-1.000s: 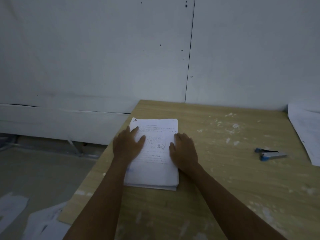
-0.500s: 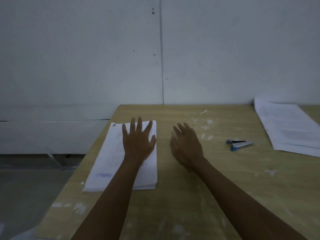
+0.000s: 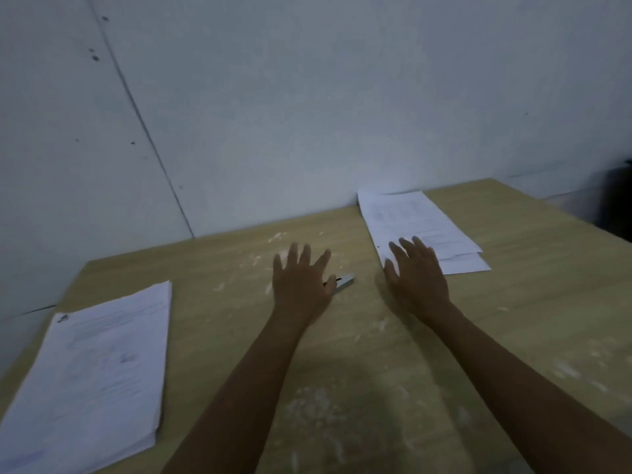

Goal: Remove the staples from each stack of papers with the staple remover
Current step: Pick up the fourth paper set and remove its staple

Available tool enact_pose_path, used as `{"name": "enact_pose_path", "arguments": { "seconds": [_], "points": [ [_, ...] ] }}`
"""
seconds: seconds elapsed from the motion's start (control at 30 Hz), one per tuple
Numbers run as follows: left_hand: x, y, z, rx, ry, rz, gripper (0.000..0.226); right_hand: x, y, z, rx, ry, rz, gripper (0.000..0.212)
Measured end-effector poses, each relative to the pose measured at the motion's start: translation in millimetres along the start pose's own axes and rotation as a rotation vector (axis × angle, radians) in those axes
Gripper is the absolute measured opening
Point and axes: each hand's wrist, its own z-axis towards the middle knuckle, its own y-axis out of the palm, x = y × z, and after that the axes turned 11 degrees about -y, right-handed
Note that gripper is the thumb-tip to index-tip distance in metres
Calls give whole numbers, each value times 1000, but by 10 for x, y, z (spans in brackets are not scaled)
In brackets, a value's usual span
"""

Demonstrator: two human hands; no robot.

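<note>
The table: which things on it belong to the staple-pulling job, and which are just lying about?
Job: left paper stack; right paper stack; staple remover beside the left hand; right hand, at the right stack.
Lying about: white dust patches on the table; dark object.

You've got 1 head view only; it looks forward and down across the table toward the wall; tilted, wide-angle, blurred; both forearms reach in from the bottom edge, close.

two bare forearms, no sleeves; left grip, right grip.
</note>
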Motion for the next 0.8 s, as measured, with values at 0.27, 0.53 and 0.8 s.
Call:
{"name": "enact_pose_path", "arguments": {
  "seconds": [0.27, 0.53, 0.8],
  "points": [
    [849, 243, 388, -142, 46, -24, 56, 718, -15, -265, -70, 130, -12, 56],
    [1242, 511, 847, -267, -117, -96, 62, 809, 134, -203, -111, 94, -21, 60],
    [1531, 523, 1149, -224, -440, -433, 41, 827, 154, -173, -102, 100, 5, 61]
  ]
}}
